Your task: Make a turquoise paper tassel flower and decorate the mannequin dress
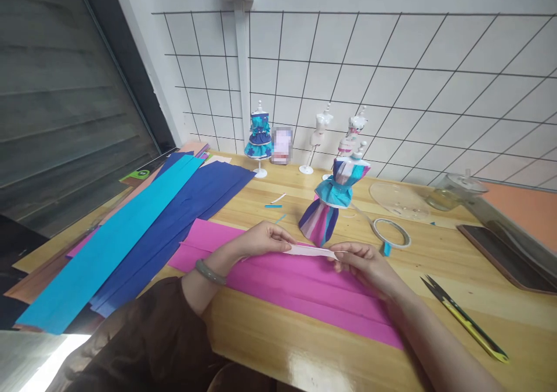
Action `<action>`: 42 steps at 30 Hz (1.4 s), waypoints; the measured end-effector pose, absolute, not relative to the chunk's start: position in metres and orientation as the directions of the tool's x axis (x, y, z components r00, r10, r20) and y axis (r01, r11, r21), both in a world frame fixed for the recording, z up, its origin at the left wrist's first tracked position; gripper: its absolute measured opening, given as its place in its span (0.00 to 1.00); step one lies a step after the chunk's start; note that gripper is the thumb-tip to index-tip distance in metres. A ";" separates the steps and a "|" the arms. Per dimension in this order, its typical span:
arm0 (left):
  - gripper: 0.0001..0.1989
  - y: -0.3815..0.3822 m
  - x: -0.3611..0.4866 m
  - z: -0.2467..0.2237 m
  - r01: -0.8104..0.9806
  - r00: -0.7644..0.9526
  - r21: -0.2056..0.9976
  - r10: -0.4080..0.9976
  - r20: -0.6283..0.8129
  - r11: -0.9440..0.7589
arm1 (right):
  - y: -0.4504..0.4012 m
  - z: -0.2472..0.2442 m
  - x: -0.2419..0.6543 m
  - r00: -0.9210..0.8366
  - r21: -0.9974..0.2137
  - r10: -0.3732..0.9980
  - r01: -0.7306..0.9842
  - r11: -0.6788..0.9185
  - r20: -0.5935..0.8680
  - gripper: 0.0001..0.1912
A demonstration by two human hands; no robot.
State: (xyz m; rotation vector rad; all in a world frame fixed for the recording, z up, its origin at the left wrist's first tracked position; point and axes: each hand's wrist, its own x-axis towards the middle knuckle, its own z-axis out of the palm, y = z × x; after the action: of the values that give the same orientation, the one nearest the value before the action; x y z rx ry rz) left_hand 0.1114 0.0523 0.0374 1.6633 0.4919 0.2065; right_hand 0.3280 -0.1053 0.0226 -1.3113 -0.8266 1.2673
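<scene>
A narrow white strip (311,251) is stretched between my two hands, above a long magenta sheet (296,282) lying on the wooden table. My left hand (268,239) pinches the strip's left end between thumb and fingers; a bracelet sits on that wrist. Its right end is pinched in my right hand (357,260). Just behind the strip stands a small dress form (335,192) in a turquoise, pink, purple and white dress, its skirt close to my right fingers.
Blue sheets (191,200) and a turquoise sheet (117,229) lie left. Yellow-handled scissors (465,319), a tape roll (391,233), a dark tray (505,256) and a glass jar (456,189) are right. Dress forms (260,140) stand by the wall.
</scene>
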 end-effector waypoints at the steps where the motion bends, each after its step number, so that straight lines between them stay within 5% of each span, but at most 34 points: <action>1: 0.16 0.052 0.111 0.038 0.196 0.892 0.977 0.429 -0.144 -0.080 | -0.105 0.023 0.328 0.191 -0.963 0.957 -0.203 -0.177 -0.217 0.12; 23: 0.19 0.053 0.105 0.050 0.198 0.916 0.955 0.389 -0.101 -0.220 | -0.108 0.027 0.329 0.168 -0.970 0.969 -0.197 -0.145 -0.179 0.13; 32: 0.17 0.057 0.105 0.049 0.204 0.926 0.926 0.370 -0.077 -0.318 | -0.105 0.034 0.324 0.234 -0.971 0.968 0.196 -0.134 -0.086 0.17; 42: 0.12 0.057 0.105 0.049 0.226 0.915 0.883 0.400 -0.048 -0.411 | -0.106 0.034 0.325 0.293 -0.936 0.954 0.316 -0.155 -0.059 0.19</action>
State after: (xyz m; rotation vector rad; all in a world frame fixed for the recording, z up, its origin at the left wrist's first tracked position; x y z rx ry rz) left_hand 0.1051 0.0565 0.0492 2.0128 0.4508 0.2056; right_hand 0.3248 -0.1059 0.0340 -1.6604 -1.1751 0.8887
